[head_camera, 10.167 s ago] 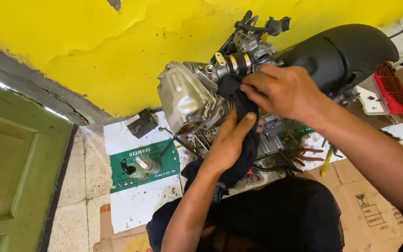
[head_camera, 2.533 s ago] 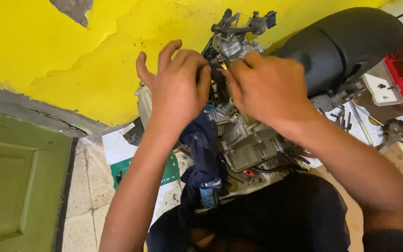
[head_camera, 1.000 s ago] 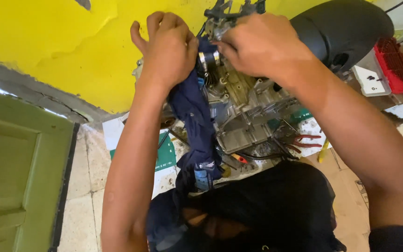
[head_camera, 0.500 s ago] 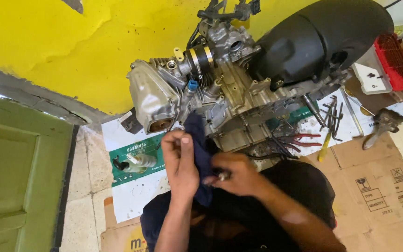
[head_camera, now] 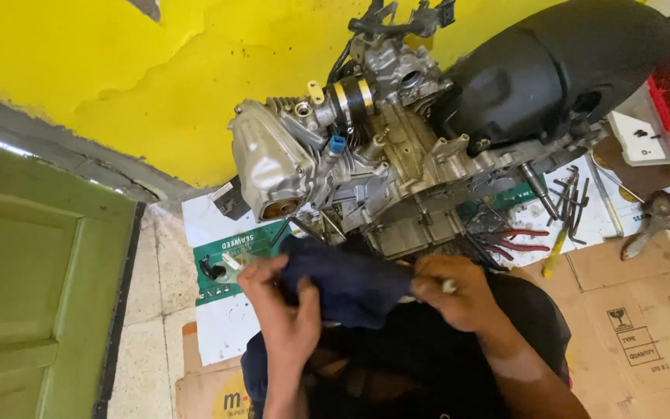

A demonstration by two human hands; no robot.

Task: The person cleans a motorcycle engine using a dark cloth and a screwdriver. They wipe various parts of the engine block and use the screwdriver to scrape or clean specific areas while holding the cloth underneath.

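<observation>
We face a grey cast-metal scooter engine (head_camera: 381, 163) with a black plastic side cover (head_camera: 560, 70), standing on flattened brown cardboard (head_camera: 645, 310) against a yellow wall (head_camera: 157, 85). Below it, over our lap, our left hand (head_camera: 281, 310) and right hand (head_camera: 459, 291) both clutch a crumpled dark blue cloth rag (head_camera: 347, 283), fingers pressed into its folds. Red-handled pliers (head_camera: 517, 240) lie nearby.

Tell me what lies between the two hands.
In the head view, a dark blue cloth spans the gap: the left hand grips one end, the right hand the other, below the engine.
</observation>
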